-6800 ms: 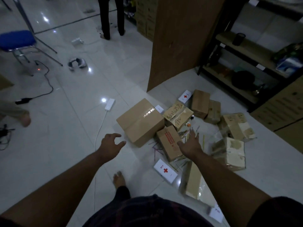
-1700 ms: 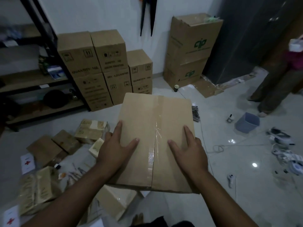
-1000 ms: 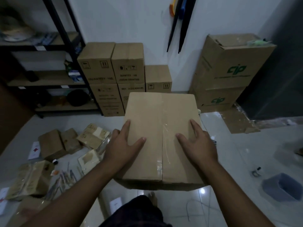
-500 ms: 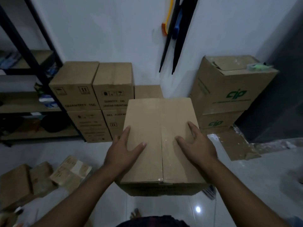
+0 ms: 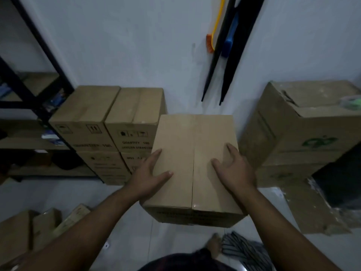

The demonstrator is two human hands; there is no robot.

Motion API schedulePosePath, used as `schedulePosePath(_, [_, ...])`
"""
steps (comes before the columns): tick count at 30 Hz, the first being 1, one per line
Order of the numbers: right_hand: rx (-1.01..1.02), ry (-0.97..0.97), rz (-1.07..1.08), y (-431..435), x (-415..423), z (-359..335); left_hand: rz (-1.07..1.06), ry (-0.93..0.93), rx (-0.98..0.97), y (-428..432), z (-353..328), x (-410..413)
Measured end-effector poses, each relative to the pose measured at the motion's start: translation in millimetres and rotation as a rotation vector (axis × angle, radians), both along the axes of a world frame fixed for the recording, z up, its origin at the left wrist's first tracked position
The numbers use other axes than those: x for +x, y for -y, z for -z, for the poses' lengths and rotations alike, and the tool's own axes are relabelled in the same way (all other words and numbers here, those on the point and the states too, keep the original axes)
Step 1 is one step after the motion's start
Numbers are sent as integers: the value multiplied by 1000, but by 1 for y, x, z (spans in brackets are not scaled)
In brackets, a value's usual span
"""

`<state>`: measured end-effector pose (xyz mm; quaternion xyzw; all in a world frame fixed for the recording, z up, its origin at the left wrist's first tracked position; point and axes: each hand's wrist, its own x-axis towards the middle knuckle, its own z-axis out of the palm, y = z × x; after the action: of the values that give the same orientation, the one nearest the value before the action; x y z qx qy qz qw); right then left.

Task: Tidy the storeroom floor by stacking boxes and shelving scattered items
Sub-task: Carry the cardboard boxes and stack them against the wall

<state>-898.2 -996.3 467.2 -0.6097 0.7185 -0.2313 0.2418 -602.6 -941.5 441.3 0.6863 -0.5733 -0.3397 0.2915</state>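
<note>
1. Head view: we hold the cardboard box point(image 5: 193, 153) in both hands, in front of the body and above the floor point(image 5: 68, 196). Its top seam runs from near to far.
2. The left hand point(image 5: 145, 178) grips the left edge of the box. Thumb and forefinger lie spread on the top face, and the remaining fingers pass down the side, out of sight.
3. The right hand point(image 5: 234, 171) grips the right edge in the same manner, with its fingers point(image 5: 229, 148) spread wide.
4. The box sits in the gap between the stacked cartons point(image 5: 109, 122) on the left and the large green-logo carton point(image 5: 300, 130) on the right, with its far edge close to the wall point(image 5: 136, 45). We cannot tell whether its underside rests on anything.
5. A black shelf rack point(image 5: 44, 45) stands at far left. Small boxes point(image 5: 17, 235) lie on the floor at near left, and flattened cardboard point(image 5: 312, 210) lies at near right.
</note>
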Motion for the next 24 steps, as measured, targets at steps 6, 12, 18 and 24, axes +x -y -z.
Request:
schedulePosePath(6, [23, 8, -81, 120, -9, 12, -40, -13, 68, 101, 12, -8])
schedulePosePath(12, [64, 18, -123, 196, -3, 21, -71, -75, 70, 165, 14, -12])
schedulePosePath(18, [137, 67, -173, 262, 20, 47, -76, -43, 106, 237, 22, 11])
schedulePosePath(24, [206, 111, -237, 324, 49, 69, -58, 63, 184, 293, 37, 40])
